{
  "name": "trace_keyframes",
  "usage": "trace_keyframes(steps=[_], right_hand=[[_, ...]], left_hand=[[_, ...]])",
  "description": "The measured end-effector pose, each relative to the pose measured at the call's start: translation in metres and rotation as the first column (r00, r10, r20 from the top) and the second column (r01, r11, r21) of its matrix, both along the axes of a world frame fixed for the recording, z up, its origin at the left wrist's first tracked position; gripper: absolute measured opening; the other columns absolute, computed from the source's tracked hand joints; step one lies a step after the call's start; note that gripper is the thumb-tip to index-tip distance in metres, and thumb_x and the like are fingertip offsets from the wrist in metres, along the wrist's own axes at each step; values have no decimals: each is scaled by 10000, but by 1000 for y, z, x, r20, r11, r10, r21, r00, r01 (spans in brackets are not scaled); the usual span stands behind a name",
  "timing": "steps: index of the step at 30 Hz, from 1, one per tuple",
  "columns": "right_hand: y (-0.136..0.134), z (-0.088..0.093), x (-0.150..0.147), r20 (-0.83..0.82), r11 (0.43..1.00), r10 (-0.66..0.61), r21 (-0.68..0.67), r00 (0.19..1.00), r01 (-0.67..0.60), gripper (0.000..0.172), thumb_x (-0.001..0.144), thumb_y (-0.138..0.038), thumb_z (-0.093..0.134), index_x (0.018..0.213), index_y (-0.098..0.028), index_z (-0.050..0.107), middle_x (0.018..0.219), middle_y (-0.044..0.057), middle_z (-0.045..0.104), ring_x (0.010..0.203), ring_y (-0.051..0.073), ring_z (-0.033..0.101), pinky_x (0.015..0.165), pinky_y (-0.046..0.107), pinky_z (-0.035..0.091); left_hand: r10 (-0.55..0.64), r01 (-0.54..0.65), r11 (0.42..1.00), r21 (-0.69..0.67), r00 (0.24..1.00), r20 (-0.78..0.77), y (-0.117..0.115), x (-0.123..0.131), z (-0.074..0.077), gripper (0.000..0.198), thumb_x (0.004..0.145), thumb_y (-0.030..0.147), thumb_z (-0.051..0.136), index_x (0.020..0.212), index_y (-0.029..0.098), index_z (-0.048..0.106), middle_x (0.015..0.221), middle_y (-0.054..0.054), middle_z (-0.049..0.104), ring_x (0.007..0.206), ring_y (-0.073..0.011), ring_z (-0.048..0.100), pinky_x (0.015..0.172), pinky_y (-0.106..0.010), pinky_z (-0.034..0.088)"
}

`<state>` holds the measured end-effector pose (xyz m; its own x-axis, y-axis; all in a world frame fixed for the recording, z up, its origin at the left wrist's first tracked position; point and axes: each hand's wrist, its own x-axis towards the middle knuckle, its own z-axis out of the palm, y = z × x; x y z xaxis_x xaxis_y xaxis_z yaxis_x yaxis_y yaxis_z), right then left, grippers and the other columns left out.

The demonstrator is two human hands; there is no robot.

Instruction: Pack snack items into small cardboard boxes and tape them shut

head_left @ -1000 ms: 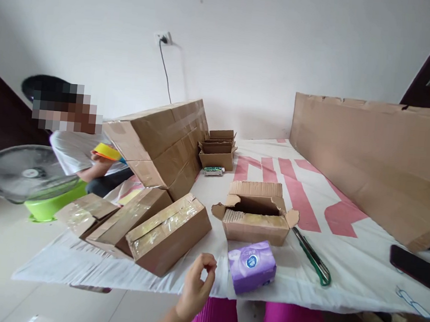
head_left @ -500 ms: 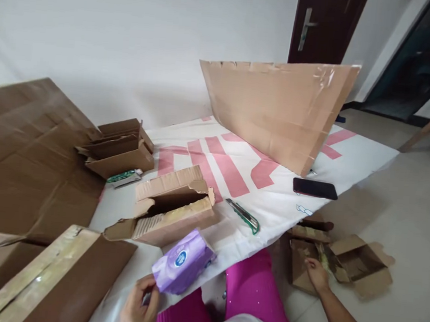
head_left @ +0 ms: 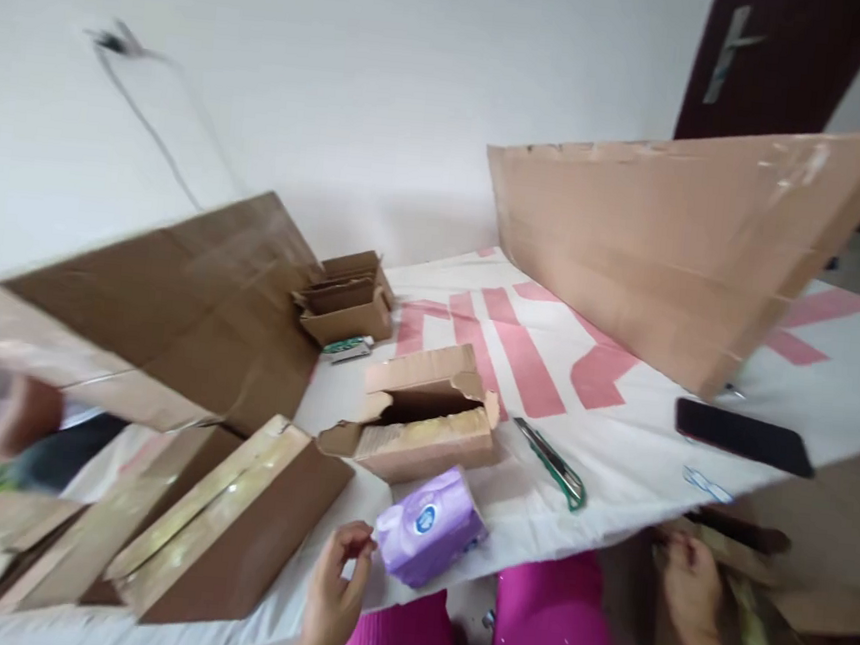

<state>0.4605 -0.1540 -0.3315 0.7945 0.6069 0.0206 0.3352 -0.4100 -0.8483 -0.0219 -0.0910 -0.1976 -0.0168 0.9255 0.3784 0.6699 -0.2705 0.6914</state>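
The thumb and forefinger of my left hand [head_left: 335, 590] pinch the left corner of a purple tissue pack [head_left: 433, 529], which lies near the table's front edge. Behind that pack lies a small torn-open cardboard box [head_left: 430, 448]. A green utility knife [head_left: 549, 461] rests to the right of both. Low on the right, beyond the table edge, my right hand [head_left: 689, 586] has its fingers curled in over opened cardboard boxes [head_left: 831, 609] on the floor. Blur hides what its fingertips hold.
A large cardboard panel [head_left: 678, 244] stands at the back right, with a black phone [head_left: 743, 436] in front. Closed boxes [head_left: 246, 537] line the left, before a big cardboard sheet [head_left: 176, 300]. A small box [head_left: 349, 300] sits by the wall. Part of another person [head_left: 22, 417] shows far left.
The view has turned left, so everything sits further right and more boxes show. My left hand stays by the tissue pack's corner. My right hand remains over the floor boxes, its fingers more curled.
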Motion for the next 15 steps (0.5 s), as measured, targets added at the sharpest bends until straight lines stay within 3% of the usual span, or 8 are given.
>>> trace_keyframes(steps=[3,6,11,13,15], right_hand=[[6,31,-3,77,980,55,184,996,-68,400,834,-576,387,899,-216,546,848,122,638,789,288,615,769,471,497],[23,65,-24,181,895,250,331,951,-298,365,792,-568,531,908,-224,567,860,97,647,794,265,628,772,416,511],[69,106,-93,82,698,666,283,742,-658,459,800,-513,591,1162,-241,514,1108,106,645,831,211,657,728,348,559],[91,115,-118,0,623,762,273,648,-733,607,797,-519,597,1297,-235,405,1256,147,574,813,193,665,698,343,574],[116,121,-138,-54,584,805,249,591,-773,731,767,-531,628,1356,-227,319,1311,173,536,752,178,672,681,351,583]], left_hand=[[130,-130,991,-12,980,154,13,-4,14,231,827,390,569,923,180,573,867,-55,631,770,-188,651,720,-319,542],[162,-160,987,-28,962,222,25,0,21,249,809,387,593,942,178,569,879,-60,624,788,-190,640,712,-316,529],[142,-110,988,-111,930,338,26,25,8,298,809,304,587,1071,186,510,899,-55,606,805,-190,621,688,-311,509],[122,-73,987,-143,918,377,22,31,-1,281,820,295,578,1072,192,506,869,-38,596,784,-182,606,700,-312,497],[109,-37,983,-178,905,410,19,33,-10,246,846,309,553,1060,197,505,798,-14,576,728,-170,580,686,-304,477]])
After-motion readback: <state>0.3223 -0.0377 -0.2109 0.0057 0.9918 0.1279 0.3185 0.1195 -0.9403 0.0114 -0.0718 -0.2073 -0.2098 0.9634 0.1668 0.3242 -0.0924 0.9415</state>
